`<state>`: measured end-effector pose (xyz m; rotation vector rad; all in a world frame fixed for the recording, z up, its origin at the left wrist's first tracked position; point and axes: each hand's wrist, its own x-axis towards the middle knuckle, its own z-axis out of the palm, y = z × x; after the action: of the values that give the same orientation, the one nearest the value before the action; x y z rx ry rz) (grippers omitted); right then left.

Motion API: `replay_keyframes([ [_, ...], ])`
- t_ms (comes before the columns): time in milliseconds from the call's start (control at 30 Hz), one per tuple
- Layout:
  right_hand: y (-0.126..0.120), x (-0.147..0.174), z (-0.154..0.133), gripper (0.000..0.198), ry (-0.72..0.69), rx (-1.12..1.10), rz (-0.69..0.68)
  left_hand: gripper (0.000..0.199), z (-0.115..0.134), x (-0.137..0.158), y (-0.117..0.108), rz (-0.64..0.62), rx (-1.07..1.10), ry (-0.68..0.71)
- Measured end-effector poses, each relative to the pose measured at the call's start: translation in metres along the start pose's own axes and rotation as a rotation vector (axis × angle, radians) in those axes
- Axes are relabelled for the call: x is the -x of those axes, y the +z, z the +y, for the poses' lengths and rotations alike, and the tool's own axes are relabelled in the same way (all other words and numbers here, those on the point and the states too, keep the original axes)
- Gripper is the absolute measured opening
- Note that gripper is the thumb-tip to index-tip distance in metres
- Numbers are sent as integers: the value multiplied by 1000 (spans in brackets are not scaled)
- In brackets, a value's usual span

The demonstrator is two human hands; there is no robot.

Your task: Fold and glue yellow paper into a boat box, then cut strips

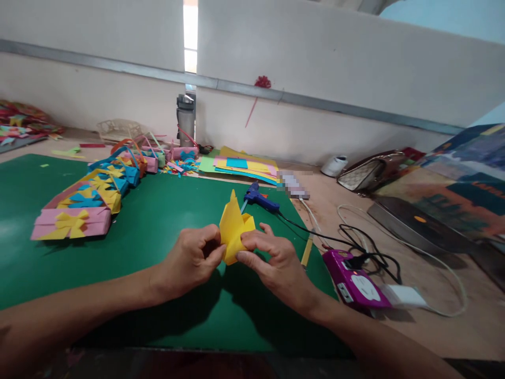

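A folded piece of yellow paper [232,226] is held up above the green mat [169,205], one pointed flap standing upright. My left hand [197,252] pinches its left lower edge between thumb and fingers. On the right side, my right hand [272,258] grips the same paper with thumb below and index finger above. Just behind the paper lies a blue glue gun [260,199], its nozzle end partly hidden by the yellow flap.
Pink, yellow and blue paper baskets [71,223] with bows line the mat's left. Coloured sheets [240,166] and paper scraps [181,167] lie behind, near a grey bottle [185,121]. At right are a purple power strip [355,279], tangled cables, a phone [294,185] and a cutter [307,250].
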<state>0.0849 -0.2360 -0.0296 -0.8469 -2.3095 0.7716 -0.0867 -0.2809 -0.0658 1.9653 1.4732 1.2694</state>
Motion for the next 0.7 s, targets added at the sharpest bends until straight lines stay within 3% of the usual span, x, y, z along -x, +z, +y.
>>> replay_keyframes([
  [267, 3, 0, 3, 15, -191, -4, 118, 7, 2, 1, -1, 101, -55, 176],
  [467, 5, 1, 4, 10, -392, 110, 177, 14, 4, 0, -4, 61, -189, 396],
  [700, 1, 0, 8, 10, -651, 406, 344, 19, 0, 0, -4, -14, -184, 391],
])
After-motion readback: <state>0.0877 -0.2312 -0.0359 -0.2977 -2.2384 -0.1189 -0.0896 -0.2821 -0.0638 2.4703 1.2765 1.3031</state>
